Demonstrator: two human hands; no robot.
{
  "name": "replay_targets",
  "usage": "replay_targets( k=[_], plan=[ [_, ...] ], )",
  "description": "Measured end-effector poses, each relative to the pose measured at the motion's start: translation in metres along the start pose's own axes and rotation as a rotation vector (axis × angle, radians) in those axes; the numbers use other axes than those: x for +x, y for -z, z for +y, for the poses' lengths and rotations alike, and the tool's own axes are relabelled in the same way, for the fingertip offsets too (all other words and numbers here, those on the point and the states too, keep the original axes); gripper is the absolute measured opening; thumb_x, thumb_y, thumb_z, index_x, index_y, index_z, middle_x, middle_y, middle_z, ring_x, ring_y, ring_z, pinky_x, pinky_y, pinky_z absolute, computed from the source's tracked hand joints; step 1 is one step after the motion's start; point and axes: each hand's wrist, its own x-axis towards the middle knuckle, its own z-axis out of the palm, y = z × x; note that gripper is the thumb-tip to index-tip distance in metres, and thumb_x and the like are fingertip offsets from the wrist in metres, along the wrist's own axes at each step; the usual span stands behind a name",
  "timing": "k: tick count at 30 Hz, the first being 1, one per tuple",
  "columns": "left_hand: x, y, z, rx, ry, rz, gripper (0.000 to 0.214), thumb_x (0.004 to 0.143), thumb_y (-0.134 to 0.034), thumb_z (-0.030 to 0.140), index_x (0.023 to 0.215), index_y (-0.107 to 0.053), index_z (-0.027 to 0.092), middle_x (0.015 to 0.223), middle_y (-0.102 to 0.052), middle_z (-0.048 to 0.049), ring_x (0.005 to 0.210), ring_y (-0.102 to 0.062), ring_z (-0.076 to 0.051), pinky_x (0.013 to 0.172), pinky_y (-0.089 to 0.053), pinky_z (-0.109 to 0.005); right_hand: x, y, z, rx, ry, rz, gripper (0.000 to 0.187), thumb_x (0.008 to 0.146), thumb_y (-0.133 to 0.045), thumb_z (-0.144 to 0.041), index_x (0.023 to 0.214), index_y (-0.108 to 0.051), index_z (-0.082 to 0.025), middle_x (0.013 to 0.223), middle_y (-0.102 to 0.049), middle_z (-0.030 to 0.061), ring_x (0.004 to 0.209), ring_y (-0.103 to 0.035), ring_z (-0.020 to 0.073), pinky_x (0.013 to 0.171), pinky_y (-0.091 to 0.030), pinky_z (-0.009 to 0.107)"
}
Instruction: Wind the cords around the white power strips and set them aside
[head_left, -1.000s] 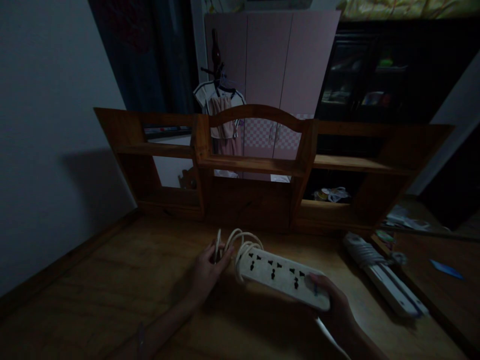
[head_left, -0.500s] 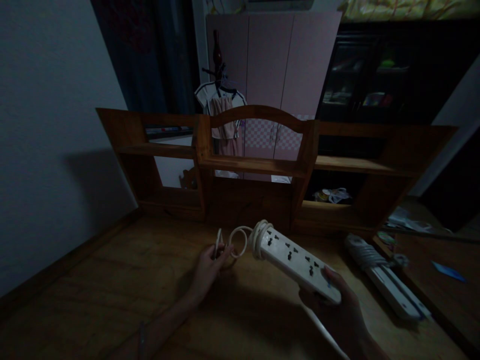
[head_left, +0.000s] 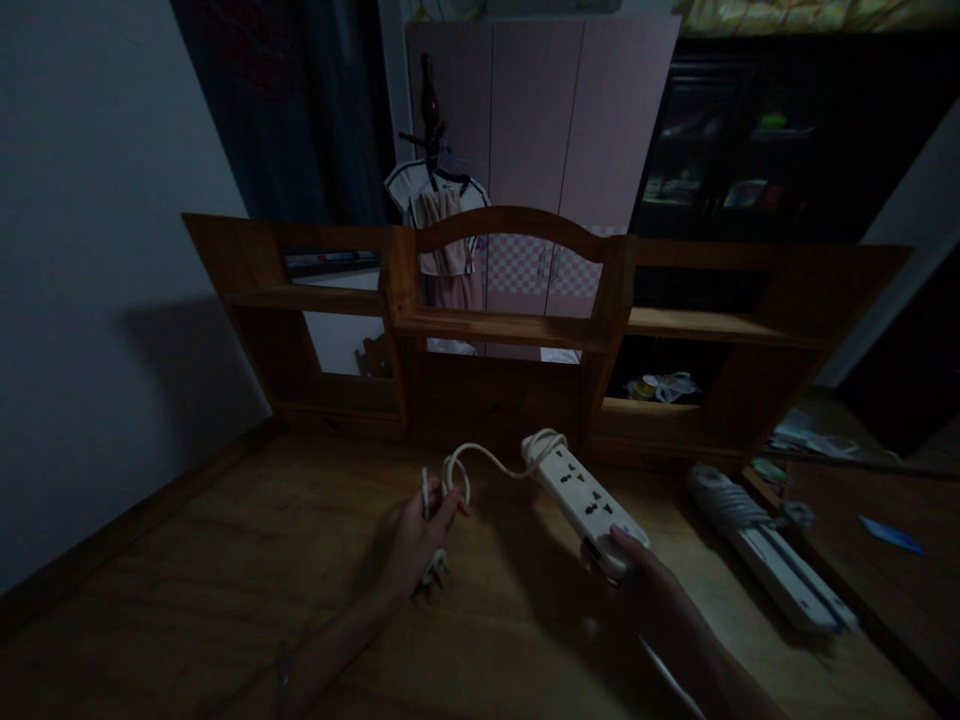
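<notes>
My right hand (head_left: 649, 580) grips the near end of a white power strip (head_left: 589, 500), its socket face turned up and its far end pointing away to the left. White cord (head_left: 491, 457) is wrapped around that far end and runs across to my left hand (head_left: 424, 530), whose fingers are closed on a loop of it. A plug (head_left: 433, 572) with metal prongs hangs just below my left fingers. Another stretch of white cord (head_left: 671, 680) shows under my right wrist. The strip is held above the wooden desk top (head_left: 315, 540).
To the right lies a second power strip (head_left: 780, 570) with grey cord wound around it. A wooden shelf unit (head_left: 502, 325) stands along the desk's back edge. A wall (head_left: 112, 300) bounds the left side. A blue card (head_left: 891, 535) lies on a lower surface at right.
The cord between my hands has lengthened, with fewer turns bunched at the strip's end. The strip has tilted and shifted slightly, and the plug now shows below my left hand.
</notes>
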Motion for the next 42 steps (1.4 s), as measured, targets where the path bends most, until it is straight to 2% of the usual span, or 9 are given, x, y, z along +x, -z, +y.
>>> replay_targets(
  k=[5,10,15,21,25,28,32,37,42],
  plan=[
    [0.000,0.003,0.002,-0.033,-0.086,0.030,0.036,0.083,-0.051,0.053,0.074,-0.056,0.018,0.077,-0.062,-0.0014,0.075,-0.060,-0.015,0.069,-0.046,-0.021,0.000,-0.002,0.001,-0.045,-0.037,0.065,0.031,0.068,-0.076,-0.039,0.085,-0.065,-0.015,0.077,-0.067,0.0053,0.066,-0.061,0.0182,0.057,-0.048,0.026],
    [-0.002,0.004,0.001,-0.037,-0.073,0.108,0.034,0.086,-0.048,0.050,0.080,-0.056,0.018,0.073,-0.058,0.0006,0.064,-0.056,-0.012,0.060,-0.043,-0.020,-0.006,-0.005,-0.002,-0.096,-0.050,0.057,0.026,0.070,-0.073,-0.039,0.076,-0.064,-0.015,0.067,-0.065,0.0031,0.057,-0.058,0.0146,0.052,-0.046,0.023],
    [-0.009,0.001,0.006,-0.060,-0.076,0.033,0.029,0.084,-0.054,0.044,0.093,-0.060,0.018,0.095,-0.064,-0.0047,0.087,-0.061,-0.016,0.078,-0.047,-0.025,-0.008,-0.005,0.000,-0.133,-0.029,-0.021,0.027,0.072,-0.071,-0.039,0.078,-0.065,-0.013,0.064,-0.063,0.0020,0.055,-0.054,0.0117,0.049,-0.042,0.020],
    [-0.012,-0.003,0.009,-0.075,-0.114,-0.070,0.045,0.073,-0.068,0.038,0.113,-0.057,0.019,0.118,-0.061,-0.0088,0.116,-0.052,-0.019,0.096,-0.042,-0.029,-0.008,-0.002,0.006,-0.146,-0.009,-0.084,0.024,0.070,-0.072,-0.036,0.076,-0.065,-0.013,0.063,-0.063,0.0014,0.054,-0.053,0.0112,0.049,-0.040,0.019],
    [-0.009,-0.003,0.000,-0.087,-0.089,-0.138,0.051,0.071,-0.071,0.036,0.116,-0.055,0.019,0.126,-0.058,-0.0105,0.115,-0.054,-0.022,0.094,-0.045,-0.032,-0.007,0.004,0.009,-0.168,-0.010,-0.172,0.027,0.070,-0.071,-0.036,0.082,-0.067,-0.012,0.066,-0.065,0.0037,0.053,-0.054,0.0124,0.048,-0.038,0.020],
    [-0.005,-0.003,-0.010,-0.086,-0.002,-0.161,0.060,0.065,-0.075,0.038,0.116,-0.053,0.017,0.121,-0.061,-0.0125,0.104,-0.061,-0.025,0.085,-0.050,-0.034,-0.008,0.006,0.008,-0.171,-0.011,-0.182,0.032,0.067,-0.072,-0.036,0.086,-0.067,-0.011,0.068,-0.066,0.0050,0.055,-0.056,0.0151,0.049,-0.040,0.022],
    [-0.004,-0.004,-0.015,0.029,0.042,-0.095,0.056,0.061,-0.077,0.043,0.106,-0.056,0.016,0.105,-0.068,-0.0104,0.095,-0.064,-0.025,0.083,-0.050,-0.034,-0.013,0.003,0.003,-0.097,-0.047,-0.087,0.028,0.066,-0.073,-0.034,0.083,-0.066,-0.014,0.071,-0.067,0.0052,0.062,-0.060,0.0181,0.056,-0.046,0.025],
    [-0.009,-0.002,-0.006,0.054,-0.004,-0.178,0.042,0.073,-0.067,0.046,0.103,-0.060,0.017,0.096,-0.069,-0.0051,0.088,-0.065,-0.021,0.077,-0.049,-0.028,-0.016,-0.004,-0.002,-0.011,-0.028,0.021,0.025,0.063,-0.075,-0.030,0.078,-0.065,-0.014,0.067,-0.065,0.0033,0.058,-0.057,0.0154,0.053,-0.045,0.023],
    [-0.007,0.000,-0.005,0.119,-0.061,-0.131,0.036,0.080,-0.057,0.052,0.081,-0.062,0.016,0.071,-0.063,0.0004,0.067,-0.059,-0.016,0.062,-0.044,-0.022,-0.017,-0.007,-0.004,0.037,-0.078,0.035,0.020,0.065,-0.073,-0.031,0.073,-0.063,-0.016,0.059,-0.061,0.0006,0.053,-0.055,0.0139,0.051,-0.044,0.023]
  ],
)
